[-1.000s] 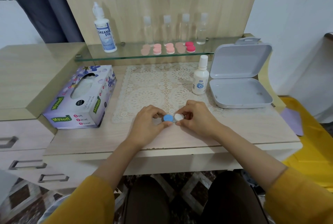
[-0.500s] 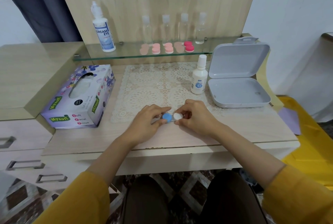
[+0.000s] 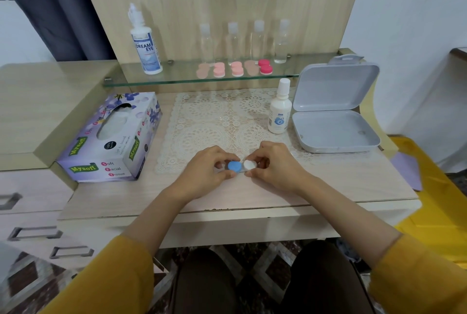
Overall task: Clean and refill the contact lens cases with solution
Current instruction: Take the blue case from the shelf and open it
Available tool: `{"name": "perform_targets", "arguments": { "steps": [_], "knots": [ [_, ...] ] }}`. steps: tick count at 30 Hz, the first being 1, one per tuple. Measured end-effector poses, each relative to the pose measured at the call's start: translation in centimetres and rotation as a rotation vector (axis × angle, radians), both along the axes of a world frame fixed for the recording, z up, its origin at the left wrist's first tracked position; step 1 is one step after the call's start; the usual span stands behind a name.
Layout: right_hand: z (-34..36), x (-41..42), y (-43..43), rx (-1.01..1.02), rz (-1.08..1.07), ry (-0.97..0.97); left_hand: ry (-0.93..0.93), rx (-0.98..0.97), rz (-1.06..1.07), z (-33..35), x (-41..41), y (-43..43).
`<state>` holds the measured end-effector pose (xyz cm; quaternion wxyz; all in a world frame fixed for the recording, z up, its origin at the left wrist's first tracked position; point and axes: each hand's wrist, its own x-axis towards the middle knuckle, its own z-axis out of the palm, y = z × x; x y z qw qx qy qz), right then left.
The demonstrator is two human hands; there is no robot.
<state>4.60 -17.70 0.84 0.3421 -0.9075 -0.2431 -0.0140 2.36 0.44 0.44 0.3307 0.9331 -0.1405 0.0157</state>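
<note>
soft even light, sharp (edges bend outward).

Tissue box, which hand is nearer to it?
Left. The left hand grips the blue cap just right of the tissue box; the right hand is farther right, on the white cap.

sleeves (image 3: 106, 278) — mustard-yellow, long, loose at the cuffs | forearms (image 3: 161, 202) bare | trousers (image 3: 202, 286) — dark brown

tissue box (image 3: 111, 139) left of mat (image 3: 227, 121), small bottle (image 3: 279, 108) right, open box (image 3: 336, 111) far right
</note>
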Motion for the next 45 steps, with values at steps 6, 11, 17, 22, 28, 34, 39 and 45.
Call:
{"name": "perform_targets", "arguments": {
  "steps": [6, 11, 17, 22, 28, 34, 39, 45],
  "knots": [
    [0.1, 0.0, 0.0, 0.001, 0.003, -0.002, -0.113, -0.037, 0.171, -0.9, -0.4, -0.8],
    [0.1, 0.0, 0.0, -0.008, 0.009, 0.0, -0.149, -0.087, 0.206, -1.5, -0.7, -0.9],
    [0.2, -0.1, 0.0, -0.01, 0.006, 0.001, -0.173, -0.167, 0.288, -0.9, -0.6, -1.2],
    [0.1, 0.0, 0.1, -0.012, 0.0, -0.003, -0.135, -0.167, 0.305, -0.5, -1.3, 0.5],
    [0.1, -0.2, 0.1, 0.002, -0.013, -0.001, -0.076, 0.053, 0.352, -1.1, -1.8, 2.3],
    [0.1, -0.2, 0.4, -0.043, -0.022, -0.022, -0.099, 0.01, 0.265, -1.1, -1.5, 0.9],
    [0.4, -0.2, 0.5, -0.047, -0.035, -0.005, -0.148, -0.069, 0.254, -1.6, -1.1, 0.1],
    [0.7, -0.2, 0.6, -0.025, -0.037, 0.019, -0.142, -0.035, 0.247, -1.5, -1.0, 0.0]
  ]
}}
